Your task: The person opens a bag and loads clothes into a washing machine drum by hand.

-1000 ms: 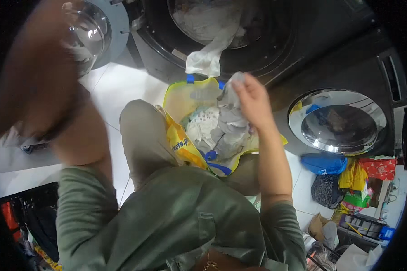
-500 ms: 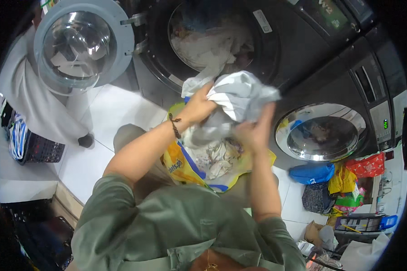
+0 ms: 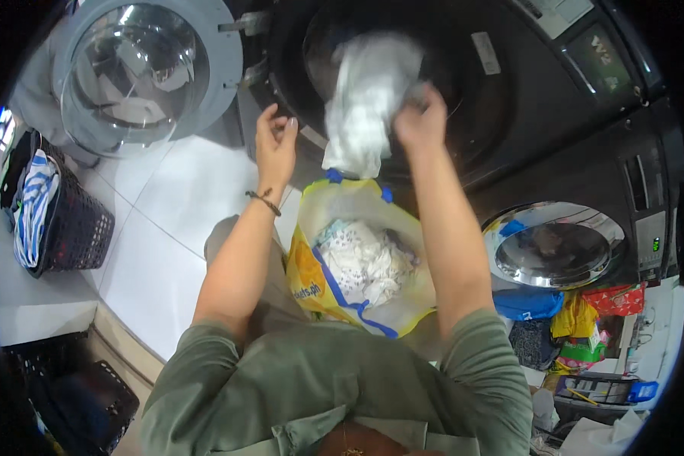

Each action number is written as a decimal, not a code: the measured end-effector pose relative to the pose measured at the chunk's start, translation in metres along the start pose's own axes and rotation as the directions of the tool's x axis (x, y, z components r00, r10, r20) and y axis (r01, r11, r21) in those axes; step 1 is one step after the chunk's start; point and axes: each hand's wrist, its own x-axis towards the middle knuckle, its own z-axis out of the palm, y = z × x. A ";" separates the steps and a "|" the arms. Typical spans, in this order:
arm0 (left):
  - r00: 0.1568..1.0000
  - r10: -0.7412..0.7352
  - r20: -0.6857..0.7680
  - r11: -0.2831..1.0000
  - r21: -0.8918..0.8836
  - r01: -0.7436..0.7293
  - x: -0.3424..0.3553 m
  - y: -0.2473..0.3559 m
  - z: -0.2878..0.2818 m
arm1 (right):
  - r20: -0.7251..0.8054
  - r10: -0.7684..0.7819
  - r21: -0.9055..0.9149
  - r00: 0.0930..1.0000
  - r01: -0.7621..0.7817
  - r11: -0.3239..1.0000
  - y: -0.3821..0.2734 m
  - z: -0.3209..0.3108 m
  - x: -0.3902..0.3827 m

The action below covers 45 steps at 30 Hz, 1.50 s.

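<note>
A white cloth (image 3: 368, 102), smeared by motion, hangs in the round opening of a dark front-load washing machine (image 3: 475, 137); its lower end reaches down over the rim. My right hand (image 3: 423, 121) is at the cloth's right edge, too blurred to show whether its fingers grip it. To the left of the cloth my left hand (image 3: 276, 148) is raised in front of the machine, empty, thumb and fingers apart. Below the opening, between my forearms, stands a yellow and blue shopping bag (image 3: 308, 273), its mouth spread, with crumpled white patterned laundry (image 3: 365, 258) inside.
The machine's round glass door (image 3: 140, 76) is swung out to the left. A second machine with a round window (image 3: 551, 243) is at right. A dark laundry basket (image 3: 80, 220) with clothes stands on the left tiles. Several colourful bags (image 3: 574, 319) lie at right.
The white cloth has gone from between both hands above the bag up to the machine's opening. My left hand has let go and drawn left. My right hand has moved up with the cloth.
</note>
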 end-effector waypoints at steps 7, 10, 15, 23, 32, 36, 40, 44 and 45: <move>0.929 -0.182 0.323 0.980 -0.021 0.199 -0.003 -0.002 -0.002 | 0.278 0.606 -0.794 0.745 -0.177 0.582 0.032 -0.102 -0.011; 0.917 -0.138 0.375 0.987 -0.020 0.157 -0.004 -0.001 0.007 | -0.163 0.834 -0.977 0.527 -0.205 -0.061 0.066 -0.208 -0.044; 0.851 -0.082 0.518 0.997 0.055 0.062 -0.005 0.008 0.028 | -0.298 0.105 -0.612 0.949 -0.106 -0.784 0.113 -0.365 -0.138; 0.782 0.063 0.621 0.991 0.052 -0.121 -0.022 0.030 0.052 | -0.317 0.158 -0.585 0.935 -0.062 -0.808 0.106 -0.376 -0.173; 0.368 0.095 0.925 0.987 -0.040 -0.154 -0.053 0.052 0.063 | 0.060 -0.348 -0.714 0.936 0.283 0.640 -0.041 -0.087 -0.165; 0.468 0.034 0.883 0.996 0.006 -0.083 -0.059 0.052 0.066 | 0.300 -0.659 -0.631 0.690 0.661 0.405 -0.052 -0.035 -0.165; 0.583 -0.289 0.760 0.922 0.057 0.383 -0.045 0.029 0.066 | 0.314 -0.334 -0.926 0.889 0.364 0.098 0.008 -0.063 -0.145; 0.687 -0.312 0.657 0.900 -0.028 0.435 -0.030 0.014 0.054 | -0.050 0.219 -0.838 0.974 -0.160 0.522 0.070 -0.106 -0.130; 0.679 -0.369 0.634 0.905 0.080 0.418 -0.023 0.014 0.047 | -0.073 0.365 -0.679 0.928 -0.315 0.664 0.078 -0.111 -0.122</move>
